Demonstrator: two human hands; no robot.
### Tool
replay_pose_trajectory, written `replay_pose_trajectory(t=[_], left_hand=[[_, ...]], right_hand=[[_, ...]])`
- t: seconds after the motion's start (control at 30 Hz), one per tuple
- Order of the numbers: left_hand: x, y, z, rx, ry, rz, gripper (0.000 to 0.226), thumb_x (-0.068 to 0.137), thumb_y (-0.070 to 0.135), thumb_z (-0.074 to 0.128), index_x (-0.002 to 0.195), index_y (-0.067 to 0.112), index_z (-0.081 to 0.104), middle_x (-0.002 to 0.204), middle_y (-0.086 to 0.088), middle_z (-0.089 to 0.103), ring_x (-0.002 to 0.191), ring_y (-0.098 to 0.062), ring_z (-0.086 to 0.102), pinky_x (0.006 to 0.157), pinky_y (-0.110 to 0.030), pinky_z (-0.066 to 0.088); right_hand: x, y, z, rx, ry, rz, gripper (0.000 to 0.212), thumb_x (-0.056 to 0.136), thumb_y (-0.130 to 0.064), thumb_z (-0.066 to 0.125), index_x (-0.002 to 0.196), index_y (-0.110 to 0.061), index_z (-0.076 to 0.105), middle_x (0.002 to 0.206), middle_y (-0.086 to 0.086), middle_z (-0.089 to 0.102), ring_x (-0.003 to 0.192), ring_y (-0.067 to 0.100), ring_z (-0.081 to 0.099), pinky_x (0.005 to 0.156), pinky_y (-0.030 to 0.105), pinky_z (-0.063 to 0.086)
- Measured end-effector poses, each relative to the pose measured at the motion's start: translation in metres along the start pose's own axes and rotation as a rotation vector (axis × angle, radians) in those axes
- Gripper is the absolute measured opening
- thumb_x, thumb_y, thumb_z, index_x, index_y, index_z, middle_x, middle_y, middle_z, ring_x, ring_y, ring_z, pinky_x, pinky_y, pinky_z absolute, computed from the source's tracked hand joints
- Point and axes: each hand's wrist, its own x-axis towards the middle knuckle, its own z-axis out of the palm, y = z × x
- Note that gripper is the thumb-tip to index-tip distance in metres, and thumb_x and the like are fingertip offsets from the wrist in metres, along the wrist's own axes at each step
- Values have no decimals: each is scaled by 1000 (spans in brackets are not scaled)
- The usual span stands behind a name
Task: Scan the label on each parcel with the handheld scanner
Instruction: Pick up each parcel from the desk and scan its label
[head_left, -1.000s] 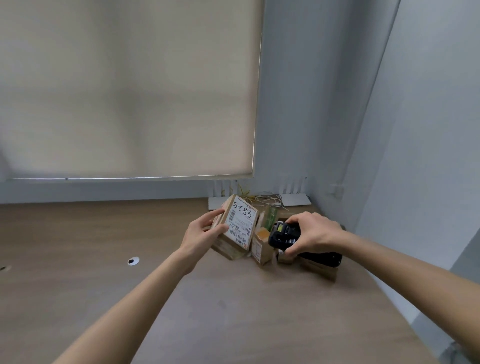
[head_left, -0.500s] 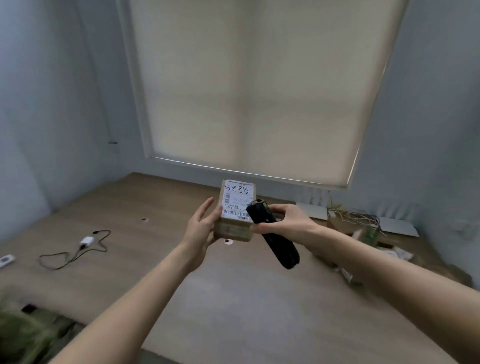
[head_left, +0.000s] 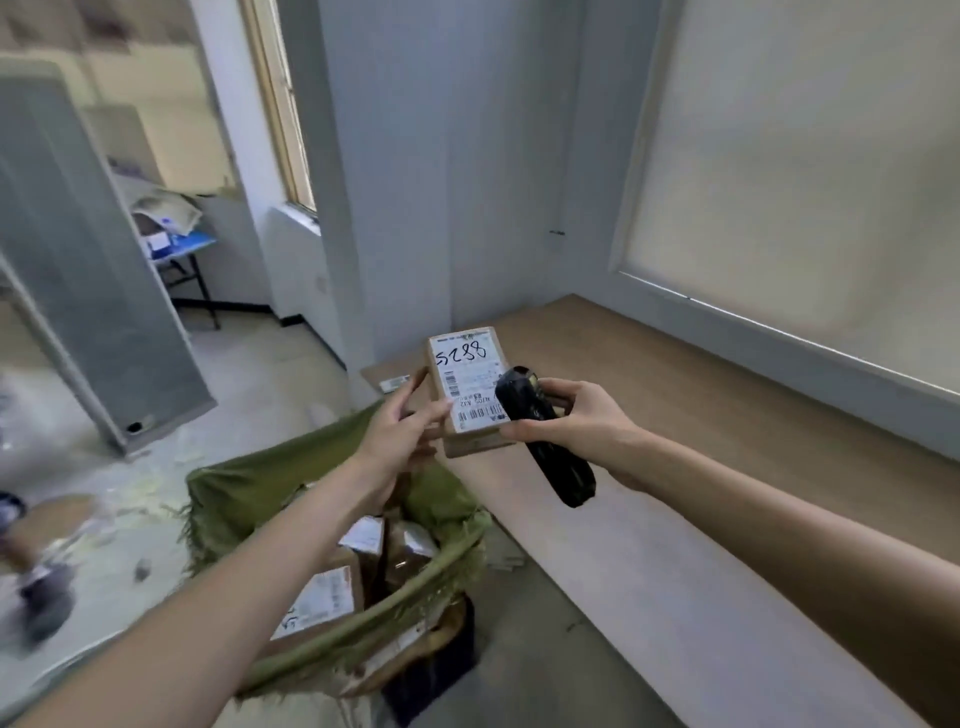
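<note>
Wood-grain long brown tabletop (head_left: 727, 415) meets grey walls and a cream roller blind (head_left: 805, 156). Left hand (head_left: 400, 441) grips the labelled brown cardboard parcel (head_left: 467, 384) above a green sack of boxes (head_left: 270, 499); right hand (head_left: 582, 421) grips the black handheld scanner (head_left: 545, 436) against its label.

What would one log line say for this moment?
left hand: holds brown cardboard parcel | right hand: grips black handheld scanner | white label: faces up

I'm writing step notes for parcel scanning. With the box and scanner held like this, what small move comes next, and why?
Probably lower the parcel into the green sack below. The left hand holds it above the sack's other boxes, while the scanner in the right hand overlaps its label, angled away.
</note>
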Motion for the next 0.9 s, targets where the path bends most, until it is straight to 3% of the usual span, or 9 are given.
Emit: replay_pose_trajectory(t=[0.07, 0.17, 0.3, 0.43, 0.6, 0.7, 0.77, 0.83, 0.9], left_hand=[[3, -8, -49, 9, 99, -8, 76, 76, 43, 80, 145, 37, 51, 127, -3, 71, 105, -24, 73, 96, -52, 56], [12, -30, -111, 33, 227, -46, 92, 60, 59, 86, 143, 35, 53, 134, -6, 66, 107, -25, 72, 89, -48, 60], [32, -62, -165, 92, 357, -101, 72, 79, 52, 78, 143, 35, 51, 137, -5, 63, 114, -24, 67, 90, -42, 59], [60, -102, -205, 104, 441, -180, 73, 83, 49, 75, 147, 32, 47, 138, 2, 57, 115, -19, 62, 96, -43, 54], [87, -166, -247, 75, 527, -316, 81, 74, 58, 77, 146, 37, 48, 144, -4, 57, 125, -23, 58, 102, -53, 51], [96, -201, -263, 51, 573, -389, 66, 88, 45, 73, 148, 33, 47, 137, -3, 60, 107, -11, 63, 82, -36, 58], [101, -222, -272, 46, 596, -427, 59, 94, 37, 69, 148, 30, 48, 123, 2, 66, 93, -2, 62, 66, -24, 54], [105, -239, -283, 43, 613, -459, 56, 94, 34, 69, 146, 29, 49, 106, 10, 67, 90, -2, 64, 67, -24, 53], [107, -253, -293, 66, 613, -491, 54, 93, 34, 70, 144, 31, 52, 109, 5, 68, 101, -11, 65, 82, -30, 52]], right_hand=[[29, -7, 42, 2, -90, -7, 38, 71, -30, 96, 100, -37, 72, 91, -19, 74, 87, 3, 72, 81, 17, 58], [72, -10, 98, 4, -223, -11, 39, 73, -30, 95, 98, -38, 67, 94, -17, 69, 86, 1, 70, 78, 16, 56], [129, 1, 162, -51, -359, -18, 55, 73, -33, 94, 117, -34, 62, 96, -20, 65, 91, 2, 66, 81, 18, 50], [190, 28, 217, -97, -472, -3, 49, 73, -34, 94, 106, -38, 58, 92, -21, 66, 86, -1, 66, 72, 13, 48], [247, 76, 286, -184, -573, 32, 53, 67, -40, 97, 113, -26, 74, 102, -6, 78, 96, 14, 74, 95, 36, 59], [266, 106, 322, -230, -610, 48, 58, 64, -42, 98, 114, -22, 75, 101, -4, 80, 96, 15, 75, 97, 42, 58], [274, 121, 341, -250, -636, 66, 56, 66, -38, 97, 114, -20, 75, 102, -2, 79, 96, 15, 74, 98, 42, 58], [281, 132, 356, -277, -671, 80, 59, 68, -36, 96, 120, -19, 73, 106, -2, 78, 99, 15, 73, 99, 40, 57], [286, 139, 369, -312, -691, 83, 60, 68, -37, 96, 120, -21, 72, 107, -3, 77, 99, 14, 72, 98, 39, 57]])
